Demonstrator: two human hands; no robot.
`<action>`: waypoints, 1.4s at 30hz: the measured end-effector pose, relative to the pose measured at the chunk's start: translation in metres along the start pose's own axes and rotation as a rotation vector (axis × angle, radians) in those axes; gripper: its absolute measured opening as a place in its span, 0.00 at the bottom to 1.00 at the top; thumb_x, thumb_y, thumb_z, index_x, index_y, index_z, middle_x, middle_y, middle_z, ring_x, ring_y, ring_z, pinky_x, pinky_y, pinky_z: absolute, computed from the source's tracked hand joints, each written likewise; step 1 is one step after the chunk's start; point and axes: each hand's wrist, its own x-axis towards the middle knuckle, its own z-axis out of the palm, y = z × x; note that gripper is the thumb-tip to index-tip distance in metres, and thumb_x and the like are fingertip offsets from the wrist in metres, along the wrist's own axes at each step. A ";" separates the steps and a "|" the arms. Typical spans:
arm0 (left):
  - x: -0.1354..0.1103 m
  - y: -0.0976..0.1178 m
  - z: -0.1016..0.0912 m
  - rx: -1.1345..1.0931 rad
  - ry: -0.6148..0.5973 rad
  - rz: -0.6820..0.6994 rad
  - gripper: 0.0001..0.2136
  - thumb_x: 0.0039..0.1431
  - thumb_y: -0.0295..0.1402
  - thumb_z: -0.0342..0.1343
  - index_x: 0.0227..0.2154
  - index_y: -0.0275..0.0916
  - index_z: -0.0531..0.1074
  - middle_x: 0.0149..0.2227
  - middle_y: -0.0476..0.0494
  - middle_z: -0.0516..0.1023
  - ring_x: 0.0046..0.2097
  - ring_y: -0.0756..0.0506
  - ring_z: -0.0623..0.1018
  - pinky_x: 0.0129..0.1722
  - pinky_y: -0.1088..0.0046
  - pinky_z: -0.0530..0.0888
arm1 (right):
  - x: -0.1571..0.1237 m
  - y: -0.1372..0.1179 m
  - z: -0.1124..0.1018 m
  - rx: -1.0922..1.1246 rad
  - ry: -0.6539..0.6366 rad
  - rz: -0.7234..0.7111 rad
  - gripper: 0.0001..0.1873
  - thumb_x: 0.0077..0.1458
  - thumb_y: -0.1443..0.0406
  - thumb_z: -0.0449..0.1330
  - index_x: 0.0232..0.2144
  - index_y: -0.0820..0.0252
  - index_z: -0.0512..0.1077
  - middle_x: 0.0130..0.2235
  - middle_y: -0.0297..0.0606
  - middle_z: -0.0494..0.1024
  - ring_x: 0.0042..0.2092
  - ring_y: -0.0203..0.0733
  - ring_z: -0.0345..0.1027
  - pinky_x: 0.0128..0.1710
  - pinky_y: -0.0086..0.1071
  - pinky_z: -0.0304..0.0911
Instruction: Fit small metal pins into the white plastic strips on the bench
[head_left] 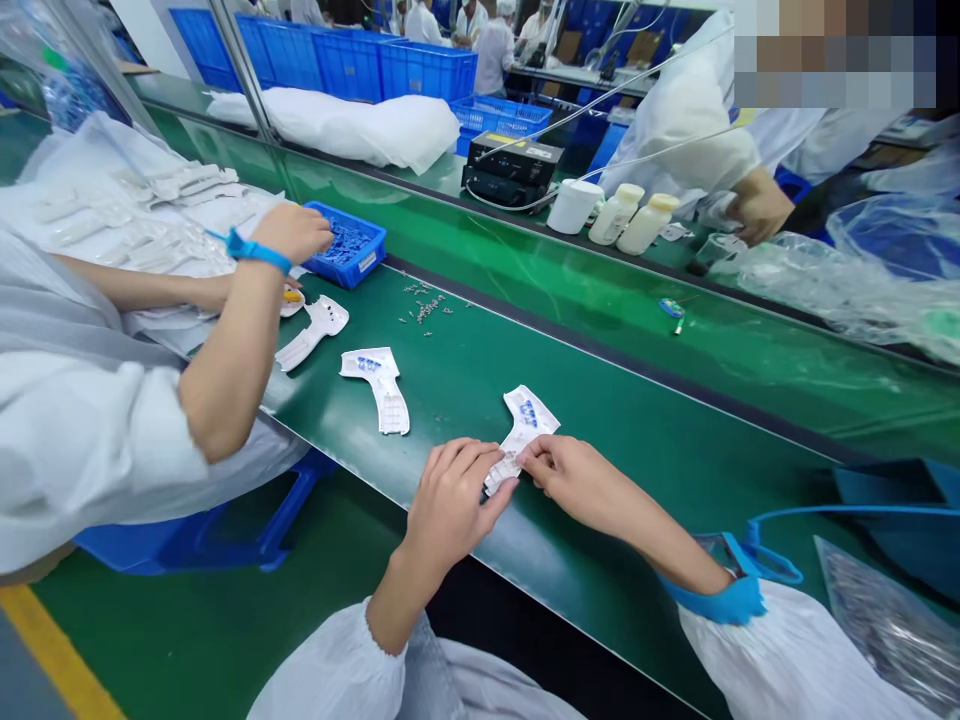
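Observation:
A white, pistol-shaped plastic housing half (528,413) with blue pieces in its wide end lies on the green work surface in front of me. My left hand (448,505) grips its narrow handle end, fingers on the far side and thumb on the near side. My right hand (574,478) is closed in a pinch at the handle's right edge; anything between its fingertips is too small to make out. To the left lies a similar white housing half (388,392), also with blue pieces. Small metal parts, perhaps screws (427,308), are scattered beyond it.
At left, a co-worker's hand (292,235) reaches to a blue bin (346,245) of small blue parts, near another housing half (319,330). White bottles (616,213) and a black box (511,165) stand behind the low ledge. A bag of metal parts (889,625) lies at right.

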 end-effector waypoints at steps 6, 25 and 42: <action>-0.001 -0.002 0.001 0.002 -0.009 -0.002 0.11 0.64 0.35 0.58 0.48 0.41 0.73 0.48 0.43 0.79 0.52 0.40 0.75 0.50 0.59 0.71 | 0.004 0.001 0.000 -0.027 0.015 -0.005 0.03 0.62 0.61 0.54 0.36 0.53 0.65 0.29 0.34 0.79 0.32 0.43 0.72 0.30 0.31 0.55; -0.003 0.002 -0.006 -0.033 0.003 -0.047 0.15 0.62 0.33 0.59 0.52 0.42 0.72 0.48 0.41 0.77 0.49 0.40 0.76 0.47 0.59 0.75 | 0.012 0.022 0.048 0.788 0.185 -0.103 0.23 0.56 0.45 0.58 0.40 0.54 0.60 0.43 0.38 0.72 0.33 0.38 0.73 0.34 0.37 0.75; 0.007 -0.049 -0.032 0.387 0.227 -0.225 0.17 0.66 0.34 0.51 0.56 0.40 0.69 0.61 0.34 0.69 0.63 0.29 0.64 0.54 0.42 0.69 | 0.087 0.085 -0.078 0.708 0.712 -0.018 0.10 0.55 0.59 0.58 0.37 0.57 0.67 0.39 0.46 0.80 0.41 0.49 0.77 0.41 0.43 0.74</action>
